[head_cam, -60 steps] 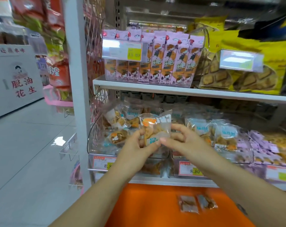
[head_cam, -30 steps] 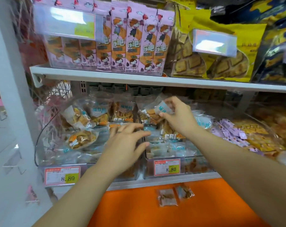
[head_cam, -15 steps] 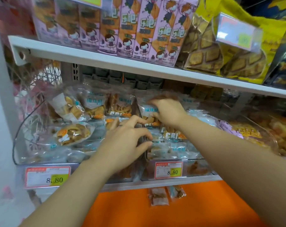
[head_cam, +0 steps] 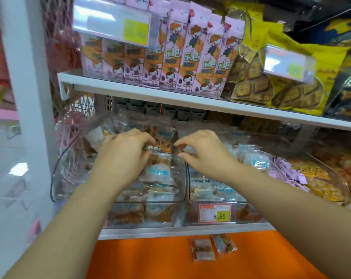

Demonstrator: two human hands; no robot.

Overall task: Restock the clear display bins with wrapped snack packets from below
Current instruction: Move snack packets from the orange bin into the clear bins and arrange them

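Observation:
Two clear display bins stand side by side on the lower shelf, the left bin (head_cam: 57,178) and the right bin (head_cam: 187,184), both heaped with clear-wrapped snack packets. My left hand (head_cam: 124,158) reaches over the left bin, and its fingertips pinch the edge of a snack packet (head_cam: 160,144) lying at the top of the heap. My right hand (head_cam: 204,156) hovers over the divide between the bins with loosely curled fingers and holds nothing. Two more wrapped packets (head_cam: 203,250) (head_cam: 223,243) lie on the orange ledge (head_cam: 150,258) below.
A white shelf (head_cam: 170,95) just above the bins carries pink snack packs (head_cam: 190,57) and yellow bags (head_cam: 287,91). A price tag (head_cam: 214,213) hangs on the right bin's front. A third bin (head_cam: 321,178) of small sweets stands at the right. A white post (head_cam: 27,77) stands at the left.
My right hand has come out of the right bin without its packet and moved left towards the divide. My left hand has slid forward onto a packet at the top of the left bin.

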